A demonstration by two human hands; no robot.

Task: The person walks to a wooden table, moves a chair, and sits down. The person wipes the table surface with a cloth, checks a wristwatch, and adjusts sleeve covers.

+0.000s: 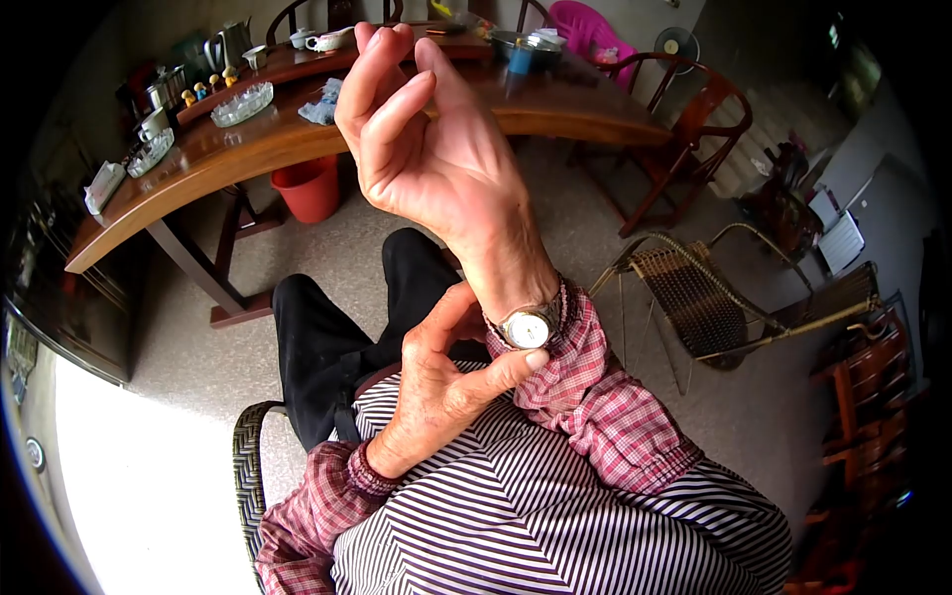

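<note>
My right hand [446, 174] is raised palm up in the middle of the view, with loosely curled fingers apart and nothing in them. A wristwatch [527, 329] with a round white face and metal band sits on my right wrist, beside a red checked sleeve [635, 426]. From below, my left hand [436, 397] reaches to the watch. Its thumb presses at the lower edge of the watch case, and its index finger is by the other side of the wrist. The other left fingertips are hidden behind the right wrist.
A curved wooden table [575, 124] ahead bears glass dishes [243, 104], cups and a grey cloth [322, 102]. Beneath it stands a red bucket [305, 188]. Woven chair [694, 297], wooden chair [709, 119] and a fan [676, 46] are at the right.
</note>
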